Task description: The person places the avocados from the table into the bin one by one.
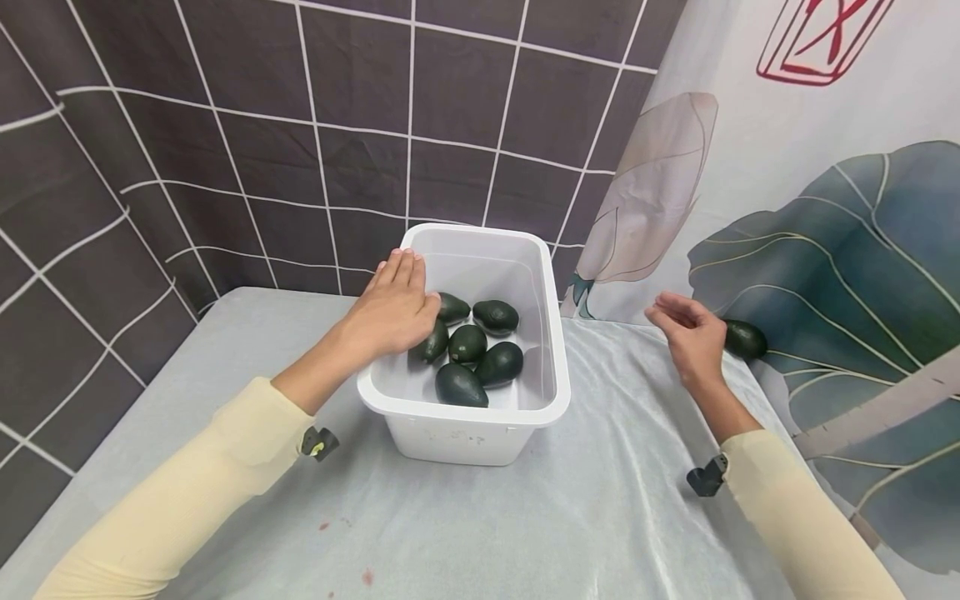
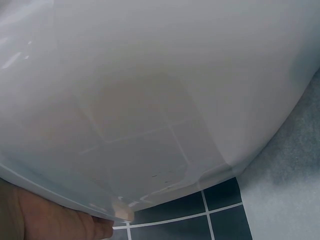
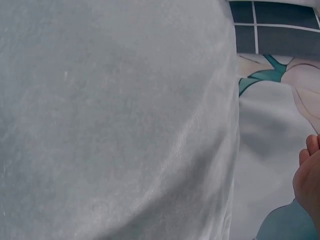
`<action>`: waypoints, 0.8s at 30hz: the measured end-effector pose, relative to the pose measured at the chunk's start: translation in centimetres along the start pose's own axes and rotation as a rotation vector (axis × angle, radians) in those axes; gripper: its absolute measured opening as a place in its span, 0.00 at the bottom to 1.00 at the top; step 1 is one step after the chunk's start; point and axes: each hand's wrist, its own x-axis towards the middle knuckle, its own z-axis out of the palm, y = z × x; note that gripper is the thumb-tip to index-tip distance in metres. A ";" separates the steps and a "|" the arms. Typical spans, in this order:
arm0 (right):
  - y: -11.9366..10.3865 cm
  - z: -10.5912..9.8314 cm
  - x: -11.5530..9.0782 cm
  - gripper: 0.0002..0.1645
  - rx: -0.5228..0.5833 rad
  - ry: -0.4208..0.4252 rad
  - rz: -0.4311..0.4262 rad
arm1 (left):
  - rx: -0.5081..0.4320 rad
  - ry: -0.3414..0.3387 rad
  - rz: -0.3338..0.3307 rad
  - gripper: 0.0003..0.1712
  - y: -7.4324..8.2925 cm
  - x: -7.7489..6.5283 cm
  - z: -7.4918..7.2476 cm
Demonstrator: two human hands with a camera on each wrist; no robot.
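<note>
A white plastic bin (image 1: 467,433) holds several dark green avocados (image 1: 461,385). My left hand (image 1: 396,307) lies over the bin's left rim, fingers straight and side by side, its thumb toward the avocados. In the left wrist view the bin's wall (image 2: 150,100) fills most of the picture, with the hand (image 2: 60,220) along its edge. Away to the right, my right hand (image 1: 693,337) is raised near the table's right edge, fingers loosely bent and nothing seen in them. A single avocado (image 1: 745,339) lies just beyond its outer side.
A pale grey cloth (image 1: 600,517) covers the table and shows folds on the right. Behind the bin hangs a dark sheet (image 1: 360,167) with white grid lines. A printed leaf curtain (image 1: 847,275) borders the right side.
</note>
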 end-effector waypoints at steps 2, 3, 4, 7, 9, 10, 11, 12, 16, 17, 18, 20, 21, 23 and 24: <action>0.0 -0.3 0.0 0.26 -0.023 0.004 0.006 | -0.004 -0.003 -0.003 0.46 0.0 0.0 0.0; 0.0 -0.4 0.0 0.26 -0.031 0.006 0.010 | -0.005 -0.004 -0.004 0.47 0.0 0.0 0.0; 0.0 -0.5 0.0 0.26 -0.040 0.006 0.014 | -0.005 -0.005 -0.005 0.47 0.1 0.0 0.0; 0.0 -0.8 0.1 0.26 -0.026 0.012 0.024 | -0.002 -0.008 -0.008 0.47 0.1 0.1 0.1; 0.0 -1.0 0.2 0.26 -0.016 0.018 0.021 | -0.002 -0.010 -0.010 0.47 0.1 0.2 0.1; 0.0 -1.1 0.2 0.26 -0.014 0.021 0.020 | -0.002 -0.012 -0.012 0.47 0.1 0.2 0.1; 0.0 -1.2 0.2 0.26 -0.008 0.027 0.021 | 0.000 -0.012 -0.013 0.47 0.1 0.2 0.1; 0.0 -1.3 0.3 0.26 -0.020 0.032 0.019 | 0.000 -0.013 -0.013 0.47 0.0 0.2 0.1; 0.0 -1.9 0.3 0.26 -0.067 0.057 0.027 | -0.002 -0.017 -0.014 0.47 0.1 0.2 0.1; 0.1 -2.1 0.3 0.26 -0.077 0.064 0.030 | -0.002 -0.015 -0.013 0.47 0.1 0.2 0.1; 0.1 -2.2 0.3 0.25 -0.090 0.071 0.029 | -0.004 -0.015 -0.012 0.47 0.1 0.2 0.1; 0.1 -2.5 0.3 0.25 -0.100 0.084 0.035 | -0.004 -0.016 -0.013 0.46 0.1 0.2 0.1; 0.1 -2.6 0.4 0.25 -0.101 0.090 0.038 | -0.006 -0.016 -0.013 0.46 0.1 0.2 0.1; 0.1 -2.9 0.4 0.25 -0.096 0.102 0.048 | -0.007 -0.017 -0.013 0.46 0.1 0.1 0.1; 0.1 -3.0 0.4 0.25 -0.092 0.107 0.055 | -0.008 -0.018 -0.012 0.46 0.1 0.1 0.1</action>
